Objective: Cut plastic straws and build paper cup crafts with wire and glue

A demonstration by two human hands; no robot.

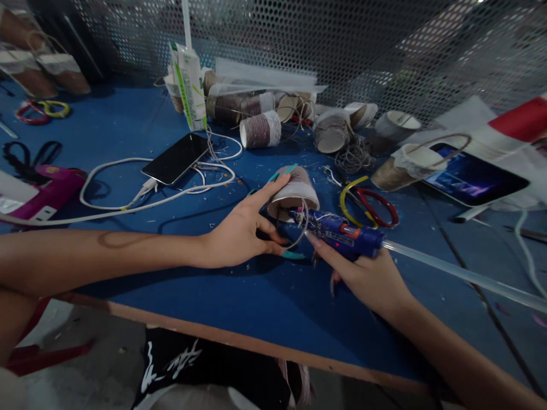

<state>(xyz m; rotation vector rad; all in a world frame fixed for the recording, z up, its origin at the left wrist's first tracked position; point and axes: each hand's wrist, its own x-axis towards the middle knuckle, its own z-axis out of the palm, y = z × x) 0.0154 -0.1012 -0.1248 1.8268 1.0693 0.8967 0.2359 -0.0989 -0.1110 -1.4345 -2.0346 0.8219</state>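
Observation:
A paper cup (296,183) wrapped in cord lies on its side on the blue table, its mouth tilted toward me. My left hand (245,228) grips it, forefinger stretched along the wall and the other fingers near the rim. A thin cord loop (301,233) hangs out from the mouth beside my left fingertips. In my right hand (367,276) is a blue hot glue gun (348,236), its nozzle at the cup's opening. From the gun's back end a long clear glue stick (453,269) sticks out to the right.
Scissors (371,206) with yellow and red handles lie right of the cup. Left stand a phone (176,158) with a white cable and a drink carton (191,88). Several wrapped cups (261,130) line the perforated metal screen (342,45). A lit tablet (478,173) is at right.

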